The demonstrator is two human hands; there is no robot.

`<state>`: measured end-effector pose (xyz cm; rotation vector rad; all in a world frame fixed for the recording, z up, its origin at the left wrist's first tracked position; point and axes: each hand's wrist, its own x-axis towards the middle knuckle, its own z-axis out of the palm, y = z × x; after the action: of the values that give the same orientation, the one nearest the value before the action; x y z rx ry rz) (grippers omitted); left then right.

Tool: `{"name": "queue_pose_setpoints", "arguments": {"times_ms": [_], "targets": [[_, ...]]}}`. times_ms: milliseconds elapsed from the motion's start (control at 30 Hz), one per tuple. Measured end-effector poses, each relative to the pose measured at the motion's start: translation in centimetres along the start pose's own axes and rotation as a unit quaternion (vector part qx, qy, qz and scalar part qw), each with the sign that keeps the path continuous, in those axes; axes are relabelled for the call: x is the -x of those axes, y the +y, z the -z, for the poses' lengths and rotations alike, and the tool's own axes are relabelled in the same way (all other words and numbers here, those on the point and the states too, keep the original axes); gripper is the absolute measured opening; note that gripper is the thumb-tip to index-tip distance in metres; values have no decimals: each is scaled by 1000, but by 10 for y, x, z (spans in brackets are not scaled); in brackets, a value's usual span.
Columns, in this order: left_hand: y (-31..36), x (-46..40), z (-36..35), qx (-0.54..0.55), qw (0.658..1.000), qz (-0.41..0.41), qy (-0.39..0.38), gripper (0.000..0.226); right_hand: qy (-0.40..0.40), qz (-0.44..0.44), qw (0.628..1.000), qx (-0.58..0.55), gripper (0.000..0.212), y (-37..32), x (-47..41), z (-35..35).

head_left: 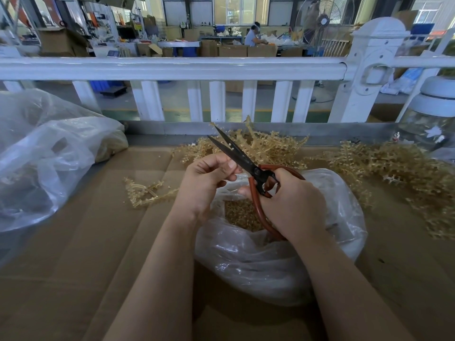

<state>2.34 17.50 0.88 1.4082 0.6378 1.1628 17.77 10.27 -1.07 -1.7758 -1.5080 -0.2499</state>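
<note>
My right hand (293, 205) grips the red-brown loop handles of large black scissors (236, 156), whose blades stand apart and point up and to the left. My left hand (209, 178) is curled beside the blades, its thumb and fingers pinched together near the lower blade; what it pinches is too small to tell. Both hands hover over an open clear plastic bag (275, 262) holding small tan cut pieces (238, 215). A tan plastic sprig (145, 190) lies on the cardboard to the left of my left hand.
Piles of tan plastic sprigs (403, 173) lie at the back and right of the cardboard-covered table (86, 242). A big crumpled clear bag (41, 153) fills the left. A white railing (172, 70) runs behind the table. A glass jar (433, 114) stands at far right.
</note>
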Motion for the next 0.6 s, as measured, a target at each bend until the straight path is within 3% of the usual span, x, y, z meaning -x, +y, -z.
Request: {"name": "queue_pose_setpoints", "arguments": {"times_ms": [167, 300, 600], "targets": [[-1, -1, -1, -8, 1000, -4, 0, 30, -4, -13, 1000, 6, 59, 0, -1, 0], [0, 0, -2, 26, 1000, -4, 14, 10, 8, -19, 1000, 12, 54, 1, -1, 0], [1, 1, -3, 3, 998, -47, 50, 15, -13, -19, 1000, 2, 52, 0, -2, 3]]}}
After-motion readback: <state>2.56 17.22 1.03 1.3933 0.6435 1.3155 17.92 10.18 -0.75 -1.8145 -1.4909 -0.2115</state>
